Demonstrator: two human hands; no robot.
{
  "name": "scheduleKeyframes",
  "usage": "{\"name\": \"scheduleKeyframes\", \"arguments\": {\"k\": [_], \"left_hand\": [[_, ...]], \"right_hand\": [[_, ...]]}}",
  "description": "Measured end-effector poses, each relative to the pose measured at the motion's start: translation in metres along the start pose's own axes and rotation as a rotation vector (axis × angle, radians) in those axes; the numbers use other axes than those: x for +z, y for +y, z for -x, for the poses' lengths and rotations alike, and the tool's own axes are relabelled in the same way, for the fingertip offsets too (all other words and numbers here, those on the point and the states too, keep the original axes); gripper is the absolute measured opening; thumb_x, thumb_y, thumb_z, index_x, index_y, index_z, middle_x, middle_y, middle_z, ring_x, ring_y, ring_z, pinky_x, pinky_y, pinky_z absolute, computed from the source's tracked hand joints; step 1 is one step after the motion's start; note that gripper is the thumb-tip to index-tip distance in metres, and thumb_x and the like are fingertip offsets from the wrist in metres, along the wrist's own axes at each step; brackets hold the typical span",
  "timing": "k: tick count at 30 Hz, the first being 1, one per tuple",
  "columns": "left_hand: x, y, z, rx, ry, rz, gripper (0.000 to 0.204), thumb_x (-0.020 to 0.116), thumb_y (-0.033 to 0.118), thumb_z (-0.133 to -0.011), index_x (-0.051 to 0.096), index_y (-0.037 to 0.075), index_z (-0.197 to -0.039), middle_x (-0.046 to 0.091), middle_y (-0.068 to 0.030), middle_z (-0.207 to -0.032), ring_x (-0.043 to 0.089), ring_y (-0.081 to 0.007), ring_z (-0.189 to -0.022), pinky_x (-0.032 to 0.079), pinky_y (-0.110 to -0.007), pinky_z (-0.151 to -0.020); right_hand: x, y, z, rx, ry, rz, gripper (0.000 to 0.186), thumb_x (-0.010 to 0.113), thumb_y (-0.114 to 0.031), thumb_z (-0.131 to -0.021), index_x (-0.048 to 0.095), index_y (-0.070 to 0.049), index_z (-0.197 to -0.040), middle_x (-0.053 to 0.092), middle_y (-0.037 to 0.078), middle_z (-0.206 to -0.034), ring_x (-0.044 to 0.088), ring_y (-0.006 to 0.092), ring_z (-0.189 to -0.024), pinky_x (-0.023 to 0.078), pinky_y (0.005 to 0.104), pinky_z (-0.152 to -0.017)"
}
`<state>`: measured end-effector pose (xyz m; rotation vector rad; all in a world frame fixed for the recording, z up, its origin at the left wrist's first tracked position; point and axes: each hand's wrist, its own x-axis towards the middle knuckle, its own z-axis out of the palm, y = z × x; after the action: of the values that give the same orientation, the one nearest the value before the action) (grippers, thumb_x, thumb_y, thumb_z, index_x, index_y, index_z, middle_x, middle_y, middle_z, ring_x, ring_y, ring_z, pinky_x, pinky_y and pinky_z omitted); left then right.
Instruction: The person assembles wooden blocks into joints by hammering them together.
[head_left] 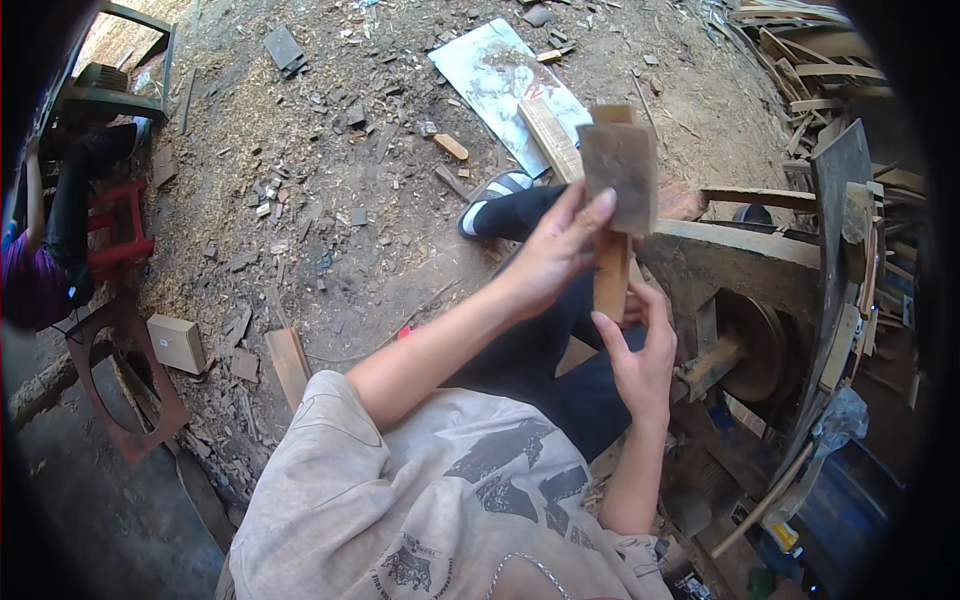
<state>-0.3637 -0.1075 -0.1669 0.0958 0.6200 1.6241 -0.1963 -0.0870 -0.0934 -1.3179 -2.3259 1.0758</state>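
Observation:
My left hand (558,243) is closed on a dark, flat rectangular wooden block (622,160), its thumb pressed on the block's face. Against the back of this block lies a narrower, lighter brown wooden strip (611,278), which shows below it. The fingers and thumb of my right hand (645,362) grip the strip's lower end; some of those fingers are hidden behind the wood. Both pieces are held up over my legs, roughly upright.
Beside me on the right stands a wooden bench (745,255) with a round wheel (755,345) under it. A pale sheet (480,70) and a wood plank (548,135) lie ahead. Offcuts and shavings litter the ground. At far left, another person sits near a red stool (120,225).

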Motion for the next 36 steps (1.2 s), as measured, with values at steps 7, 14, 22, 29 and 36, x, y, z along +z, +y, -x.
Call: {"name": "scheduleKeyframes", "arguments": {"k": [7, 14, 22, 29, 36], "left_hand": [[-0.050, 0.053, -0.049, 0.171, 0.170, -0.112, 0.071, 0.044, 0.066, -0.104, 0.058, 0.003, -0.134, 0.072, -0.0127, -0.117, 0.068, -0.0223, -0.110, 0.051, -0.041, -0.103], [-0.163, 0.120, -0.109, 0.487, 0.483, -0.154, 0.071, 0.048, 0.060, -0.105, 0.043, 0.003, -0.148, 0.063, -0.0149, -0.128, 0.063, -0.0269, -0.119, 0.047, -0.045, -0.113], [-0.308, 0.112, -0.177, 0.484, 0.743, -0.068, 0.065, 0.048, 0.058, -0.107, 0.049, 0.004, -0.142, 0.062, -0.0130, -0.126, 0.059, -0.0263, -0.120, 0.043, -0.044, -0.113], [-0.380, 0.085, -0.194, 0.438, 0.966, -0.035, 0.061, 0.044, 0.051, -0.110, 0.043, 0.004, -0.148, 0.057, -0.0170, -0.136, 0.055, -0.0316, -0.131, 0.041, -0.047, -0.117], [-0.408, 0.075, -0.208, 0.392, 0.939, -0.036, 0.062, 0.045, 0.052, -0.109, 0.043, 0.004, -0.149, 0.056, -0.0173, -0.139, 0.054, -0.0318, -0.131, 0.041, -0.047, -0.117]], "right_hand": [[0.044, 0.001, -0.100, -0.046, -0.151, -0.162, 0.052, 0.083, -0.016, -0.088, 0.059, -0.002, -0.131, 0.072, 0.011, -0.100, 0.070, 0.0192, -0.088, 0.054, 0.0318, -0.079], [0.144, 0.091, -0.234, -0.003, -0.339, -0.478, 0.039, 0.062, -0.033, -0.104, 0.064, -0.004, -0.130, 0.068, 0.007, -0.093, 0.065, 0.0148, -0.084, 0.053, 0.0299, -0.078], [0.349, 0.289, -0.365, 0.334, -0.423, -0.160, 0.034, 0.063, -0.030, -0.100, 0.068, -0.004, -0.122, 0.074, 0.014, -0.097, 0.071, 0.0253, -0.091, 0.055, 0.0368, -0.081], [0.503, 0.320, -0.389, -0.012, -0.716, 0.215, 0.049, 0.067, -0.039, -0.092, 0.067, -0.019, -0.136, 0.042, 0.022, -0.156, 0.034, 0.0398, -0.147, 0.028, 0.0559, -0.117], [0.565, 0.324, -0.394, -0.067, -0.755, 0.423, 0.059, 0.059, -0.036, -0.097, 0.054, -0.013, -0.151, 0.021, 0.027, -0.166, 0.015, 0.0414, -0.156, 0.016, 0.0631, -0.122]]}}
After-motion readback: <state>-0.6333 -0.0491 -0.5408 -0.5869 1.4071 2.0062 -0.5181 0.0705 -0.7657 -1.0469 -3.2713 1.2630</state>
